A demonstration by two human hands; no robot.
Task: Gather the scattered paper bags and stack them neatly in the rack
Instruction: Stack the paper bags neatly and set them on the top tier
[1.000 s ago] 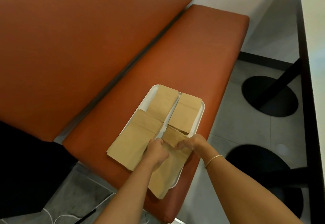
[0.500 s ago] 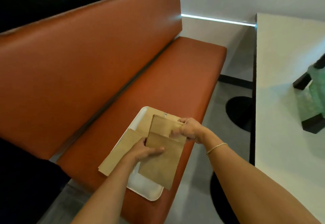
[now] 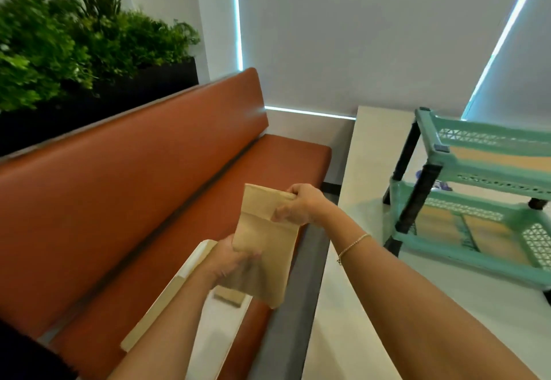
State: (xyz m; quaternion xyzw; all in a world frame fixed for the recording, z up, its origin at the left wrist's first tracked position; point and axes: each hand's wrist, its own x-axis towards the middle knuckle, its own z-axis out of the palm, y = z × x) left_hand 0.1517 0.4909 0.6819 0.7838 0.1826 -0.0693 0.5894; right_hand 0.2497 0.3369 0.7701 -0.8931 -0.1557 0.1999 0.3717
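A bundle of flat brown paper bags [image 3: 268,245] is lifted above the orange bench. My right hand [image 3: 301,205] grips its folded top edge, and my left hand [image 3: 231,260] holds its left side from below. More brown bags [image 3: 167,299] lie on a white tray [image 3: 220,329] on the bench seat beneath my arms. A teal two-tier rack [image 3: 477,188] stands on the white table at the right, with brown bags [image 3: 492,157] lying flat on both shelves.
The orange bench [image 3: 119,188] runs along the left with a planter of green plants [image 3: 74,45] behind its backrest. The white table [image 3: 372,305] fills the lower right; a grey gap of floor separates it from the bench.
Both hands gathered bags from the tray and raised them as one bundle. My view has swung up and right, bringing the table and teal rack into sight.
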